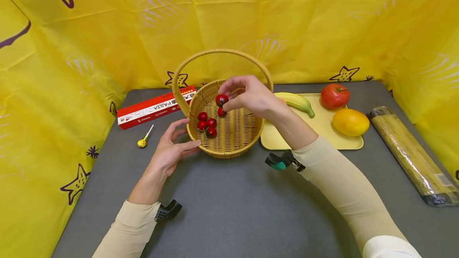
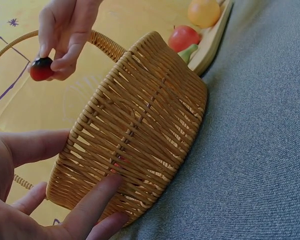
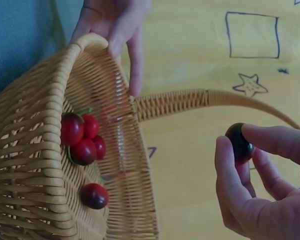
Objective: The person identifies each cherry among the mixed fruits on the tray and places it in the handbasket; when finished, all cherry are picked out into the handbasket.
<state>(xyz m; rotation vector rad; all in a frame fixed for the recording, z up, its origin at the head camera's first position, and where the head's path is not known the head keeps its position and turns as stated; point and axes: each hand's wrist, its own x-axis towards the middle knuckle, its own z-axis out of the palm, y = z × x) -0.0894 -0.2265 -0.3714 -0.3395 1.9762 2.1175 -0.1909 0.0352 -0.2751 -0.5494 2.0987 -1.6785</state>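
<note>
My right hand [image 1: 251, 95] pinches a dark red cherry [image 1: 221, 100] between thumb and fingertips, above the wicker basket [image 1: 229, 140]. Inside the basket, several more red cherries [image 1: 211, 123] with green stems cluster at the left, and a single cherry [image 3: 94, 196] lies apart from them. My left hand [image 1: 171, 148] rests on the basket's left side. In the left wrist view, its extended fingers [image 2: 92, 205] lie spread against the woven outer wall, with one digit reaching the rim. The basket stands upright on the table, its arched handle [image 1: 222, 50] raised.
Right of the basket, a cream tray [image 1: 279, 140] bears a banana [image 1: 295, 103], a red apple [image 1: 334, 96] and a yellow mango-like fruit [image 1: 350, 122]. A long plastic-wrapped pack [image 1: 412, 154] lies farther right. At left are a red pasta box [image 1: 154, 108] and a lollipop [image 1: 142, 142].
</note>
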